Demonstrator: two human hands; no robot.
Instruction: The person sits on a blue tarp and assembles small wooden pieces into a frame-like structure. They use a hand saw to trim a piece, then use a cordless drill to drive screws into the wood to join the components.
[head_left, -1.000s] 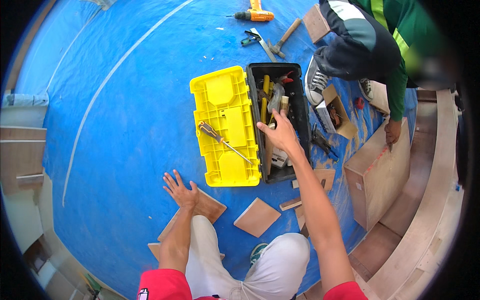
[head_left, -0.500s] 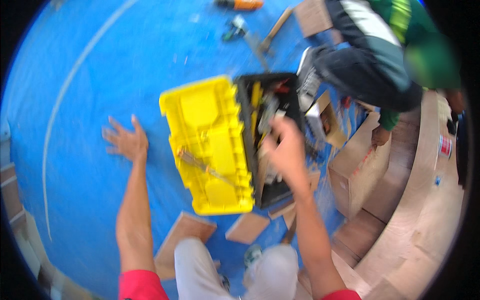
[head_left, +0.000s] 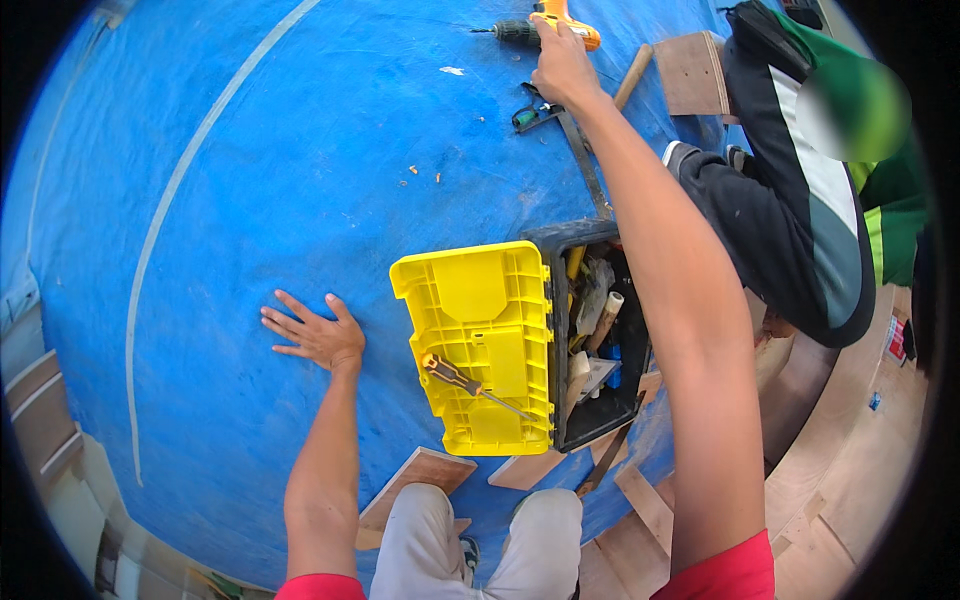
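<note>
My right hand (head_left: 566, 68) reaches far forward, its fingers closed over the body of an orange cordless drill (head_left: 586, 37) that lies on the blue tarp. The drill's black chuck points left. My left hand (head_left: 322, 335) lies flat on the tarp with fingers spread, left of the toolbox. Between my arms stands an open black toolbox (head_left: 562, 375) with a yellow lid (head_left: 462, 265) folded out to the left. A screwdriver (head_left: 452, 374) rests on the lid. Inside the box are several tools, including a wooden handle (head_left: 604, 322); my right forearm hides part of the box.
A co-worker in dark trousers (head_left: 775, 215) crouches at the right. A hammer's wooden handle (head_left: 634, 76), a combination square (head_left: 583, 160) and a wooden block (head_left: 692, 75) are near the drill. Boards (head_left: 420, 478) lie by my knees; plywood (head_left: 850, 440) lines the right side.
My right hand has left the toolbox and gone forward to the drill. My left hand stays spread on the tarp. The view has shifted, so the box now appears lower and farther right.
</note>
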